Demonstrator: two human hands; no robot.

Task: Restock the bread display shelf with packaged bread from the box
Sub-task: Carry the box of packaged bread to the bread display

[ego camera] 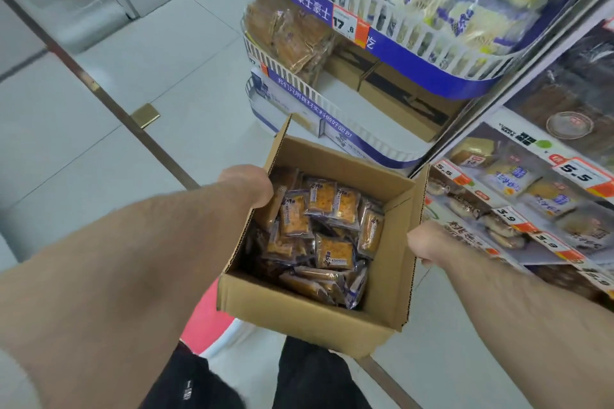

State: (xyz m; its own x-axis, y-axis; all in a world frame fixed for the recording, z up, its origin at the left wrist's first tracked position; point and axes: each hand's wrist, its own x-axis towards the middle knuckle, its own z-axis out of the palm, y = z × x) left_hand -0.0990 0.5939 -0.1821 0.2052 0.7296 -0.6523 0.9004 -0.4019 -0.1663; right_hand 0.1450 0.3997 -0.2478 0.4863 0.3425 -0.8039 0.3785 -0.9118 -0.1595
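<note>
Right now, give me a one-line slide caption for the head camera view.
Left hand and right hand hold an open cardboard box of packaged bread below the blue-fronted display shelf.

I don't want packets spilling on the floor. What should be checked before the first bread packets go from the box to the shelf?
1. Box flaps open, packets reachable: ok.
2. Left hand grips the box's left wall: ok.
3. Right hand on the right wall: fingers hidden behind the cardboard, grip cannot tell.
4. Box supported from below: cannot tell.
5. A hand free to pick packets: not ok, both are at the box.
6. Room on the middle shelf beside the matching bread: ok.
</note>
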